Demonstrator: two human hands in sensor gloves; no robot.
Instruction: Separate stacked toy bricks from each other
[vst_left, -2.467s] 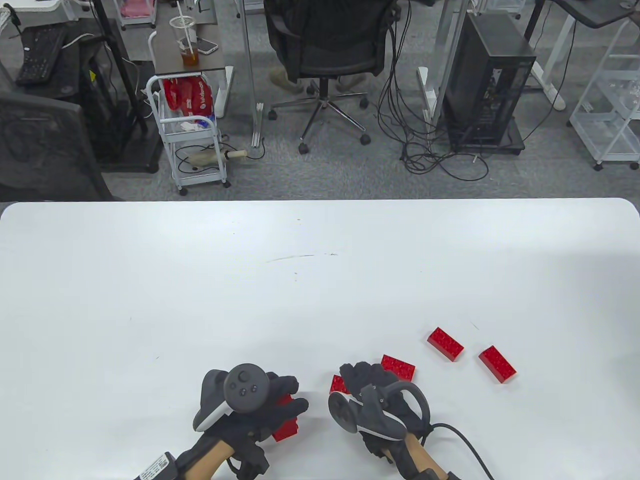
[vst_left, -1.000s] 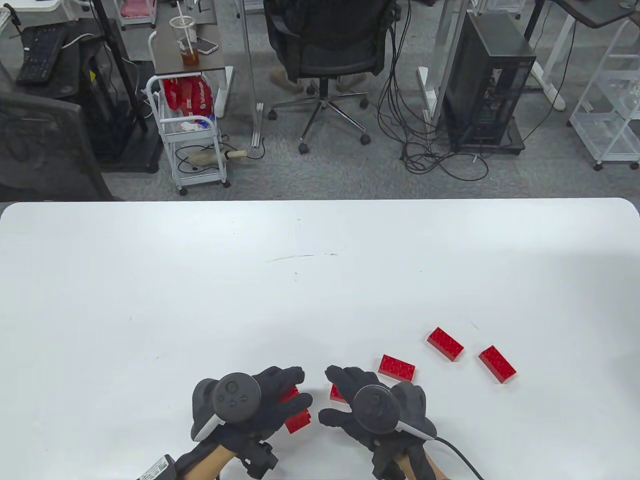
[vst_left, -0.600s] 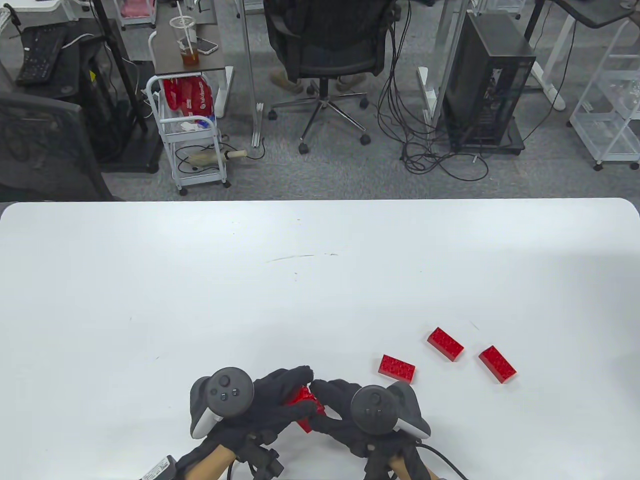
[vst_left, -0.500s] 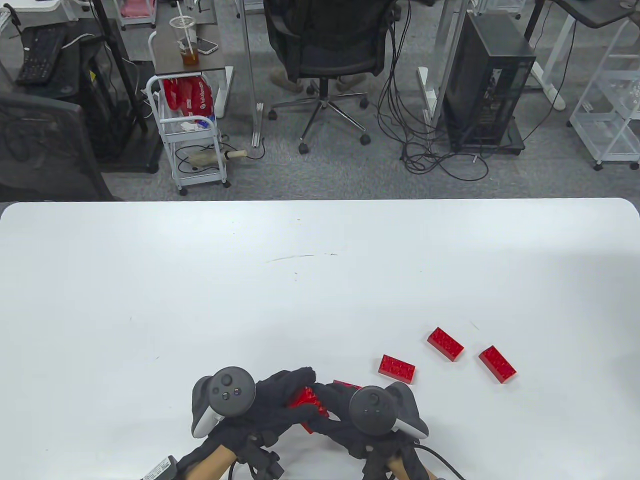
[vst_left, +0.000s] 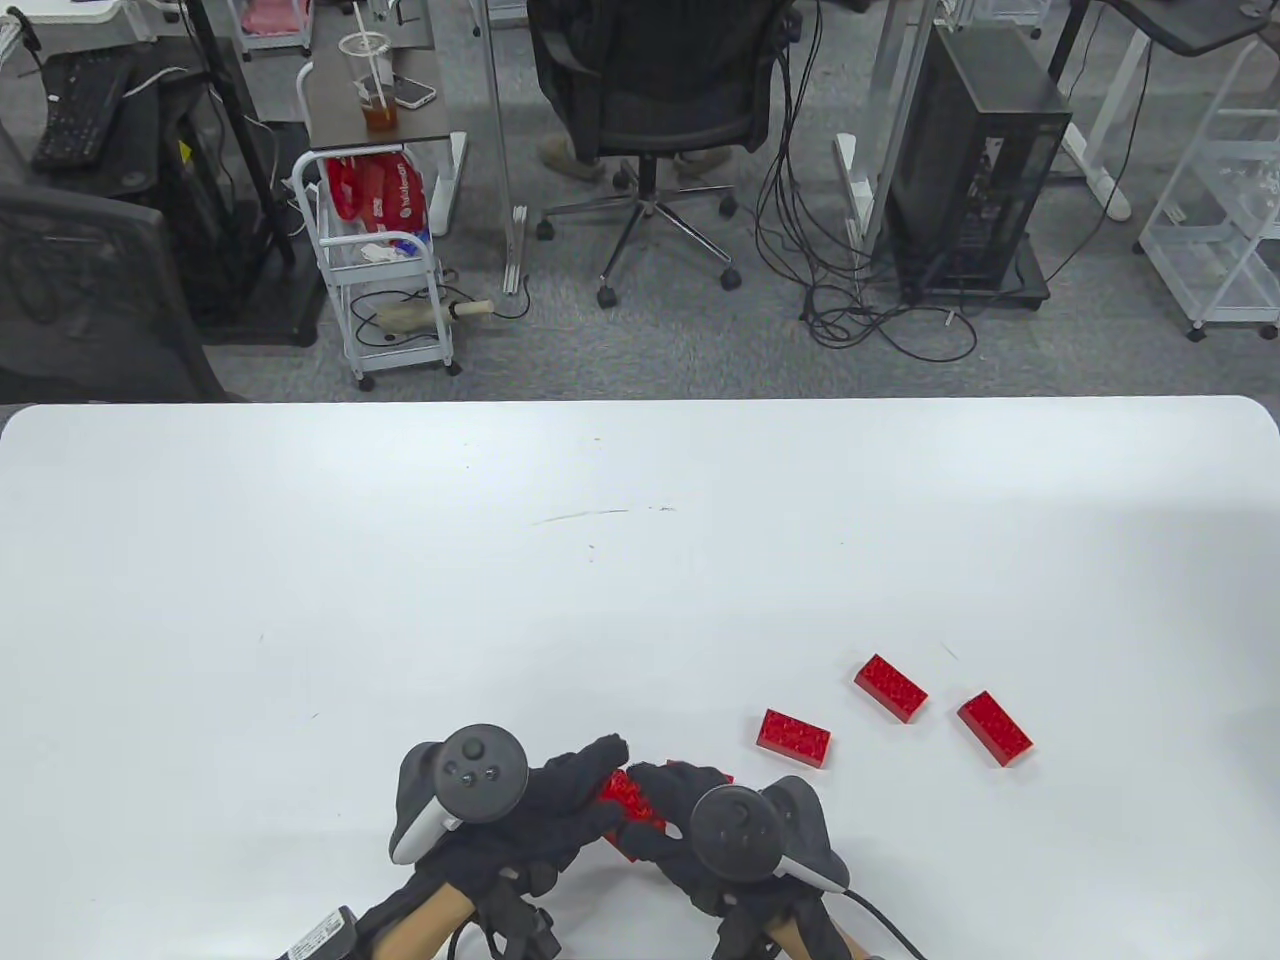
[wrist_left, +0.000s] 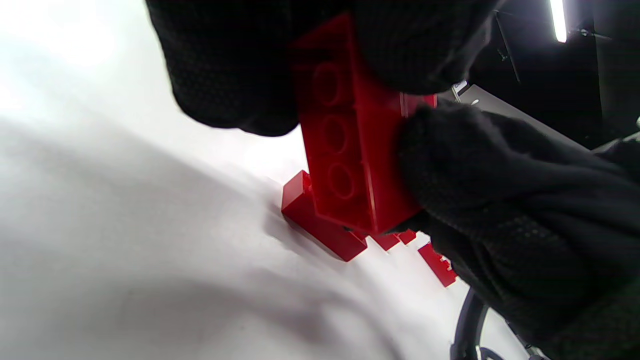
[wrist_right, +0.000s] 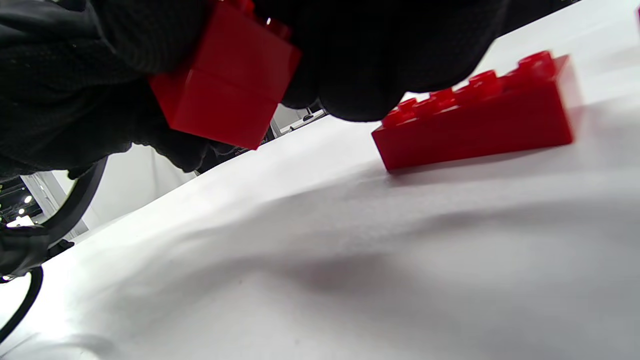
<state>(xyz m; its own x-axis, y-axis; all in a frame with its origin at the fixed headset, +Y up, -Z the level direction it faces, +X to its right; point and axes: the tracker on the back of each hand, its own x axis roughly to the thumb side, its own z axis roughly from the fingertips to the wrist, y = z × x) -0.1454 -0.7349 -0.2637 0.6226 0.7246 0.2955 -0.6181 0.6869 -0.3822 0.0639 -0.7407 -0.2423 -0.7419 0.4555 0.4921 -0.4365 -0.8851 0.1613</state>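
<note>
- Hands have closed on each other since 2.5 s ago: then they worked apart, the left hand (vst_left: 520, 810) holding the brick stack (vst_left: 630, 800) alone and the right hand (vst_left: 715, 830) at a single brick on the table (vst_left: 500, 560). At 1.0 s ago the right hand was spread open beside the stack.
- Both hands now grip the stack together at the lower centre of the table view, fingers wrapped round it from opposite sides and touching.
- Right hand has crept slightly left and down over the last half second; left tracker sits a little further right.
- Stack is held clear of the table; the right wrist view shows two joined layers with a seam between them (wrist_right: 225, 90).
- Long axis of the stack runs from upper left to lower right in the table view; in the left wrist view (wrist_left: 350, 150) it hangs near upright, hollow underside facing the camera.
- Nearest loose brick (wrist_right: 475, 115) lies flat, studs up, just right of the hands, mostly hidden beneath the right fingers in the table view.
- Three loose bricks (vst_left: 793, 737), (vst_left: 890, 688), (vst_left: 994, 728) lie at the lower right, unmoved throughout, well apart from each other.
</note>
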